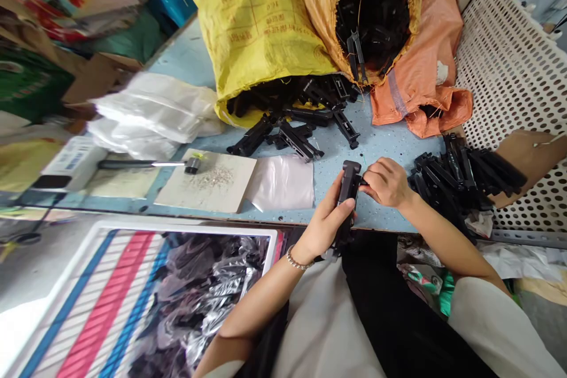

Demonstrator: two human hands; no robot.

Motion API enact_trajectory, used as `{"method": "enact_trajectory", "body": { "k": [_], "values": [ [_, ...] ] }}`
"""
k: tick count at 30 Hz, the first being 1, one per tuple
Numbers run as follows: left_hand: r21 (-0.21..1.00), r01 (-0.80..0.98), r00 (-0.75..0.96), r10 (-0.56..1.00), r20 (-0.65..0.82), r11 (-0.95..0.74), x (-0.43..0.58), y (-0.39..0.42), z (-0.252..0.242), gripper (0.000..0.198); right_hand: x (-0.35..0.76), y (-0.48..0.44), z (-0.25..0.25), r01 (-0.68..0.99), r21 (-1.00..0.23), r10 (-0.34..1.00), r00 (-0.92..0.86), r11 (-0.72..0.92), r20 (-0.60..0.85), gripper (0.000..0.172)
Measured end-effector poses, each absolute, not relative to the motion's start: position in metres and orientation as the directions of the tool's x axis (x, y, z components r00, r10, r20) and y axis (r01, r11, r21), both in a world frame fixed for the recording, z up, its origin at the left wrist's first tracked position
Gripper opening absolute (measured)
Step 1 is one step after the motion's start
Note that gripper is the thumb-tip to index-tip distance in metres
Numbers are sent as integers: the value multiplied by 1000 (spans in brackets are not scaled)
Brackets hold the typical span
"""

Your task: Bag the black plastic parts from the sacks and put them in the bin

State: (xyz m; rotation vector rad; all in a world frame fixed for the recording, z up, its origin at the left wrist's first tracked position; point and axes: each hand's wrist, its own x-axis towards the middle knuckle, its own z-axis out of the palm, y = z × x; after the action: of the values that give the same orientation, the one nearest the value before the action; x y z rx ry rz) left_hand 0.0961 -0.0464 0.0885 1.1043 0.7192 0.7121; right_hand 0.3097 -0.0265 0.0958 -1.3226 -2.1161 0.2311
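My left hand (328, 218) is wrapped round a long black plastic part (349, 180) with a wider, T-shaped top end, held upright at the table's front edge. Beside that part's upper end, my right hand (386, 182) is closed in a pinch; a small dark piece shows at its fingertips, too small to name. A heap of similar black parts (456, 174) lies to the right of my right hand. More black parts (301, 139) spill onto the table from a yellow woven sack (266, 23).
Behind stand an orange-yellow sack (319, 0) of black parts and an orange sack (436, 41). A perforated white crate (514, 53) borders the right. Leftward lie a clear bag (283, 183), a board (204, 192) and a hammer (191, 165). A crate (186, 227) of bagged items stands below.
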Motion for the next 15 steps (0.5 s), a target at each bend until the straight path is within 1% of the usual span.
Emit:
{"method": "enact_trajectory", "body": {
  "k": [1, 3, 5, 6, 7, 8, 9, 11, 12, 13, 14, 15],
  "values": [
    [969, -107, 571, 812, -124, 223, 96, -48, 88, 77, 302, -30, 97, 705, -573, 902, -243, 418, 358, 47],
    [1000, 3, 521, 853, -19, 21, 96, -50, 85, 80, 285, -39, 95, 592, -763, 964, -114, 261, 241, 55],
    [983, 101, 477, 874, 86, -152, 95, -52, 81, 83, 272, -48, 90, 469, -876, 994, -59, 110, 93, 59],
    [978, 113, 475, 874, 103, -176, 94, -51, 79, 82, 269, -52, 88, 429, -902, 997, -67, 51, 25, 60],
    [984, 95, 481, 872, 87, -151, 93, -51, 77, 81, 269, -55, 88, 414, -910, 995, -91, 13, -27, 59],
    [995, 56, 494, 868, 46, -84, 91, -50, 76, 79, 272, -55, 90, 424, -906, 992, -113, 5, -48, 55],
    [1000, 9, 511, 859, -16, 13, 88, -49, 76, 79, 276, -55, 93, 471, -881, 991, -131, 39, -26, 52],
    [972, -69, 555, 819, -149, 223, 85, -48, 76, 79, 288, -50, 101, 625, -756, 979, -178, 193, 102, 48],
    [951, -90, 577, 794, -191, 295, 84, -48, 77, 79, 293, -47, 104, 678, -686, 963, -220, 265, 154, 48],
    [941, -101, 590, 781, -204, 322, 84, -49, 78, 79, 295, -45, 105, 699, -643, 949, -256, 313, 184, 49],
    [947, -104, 592, 784, -187, 305, 85, -50, 78, 79, 296, -44, 105, 685, -652, 945, -266, 325, 191, 51],
    [964, -99, 579, 803, -145, 246, 86, -52, 77, 78, 294, -44, 103, 646, -700, 951, -250, 304, 181, 52]
  ]
}}
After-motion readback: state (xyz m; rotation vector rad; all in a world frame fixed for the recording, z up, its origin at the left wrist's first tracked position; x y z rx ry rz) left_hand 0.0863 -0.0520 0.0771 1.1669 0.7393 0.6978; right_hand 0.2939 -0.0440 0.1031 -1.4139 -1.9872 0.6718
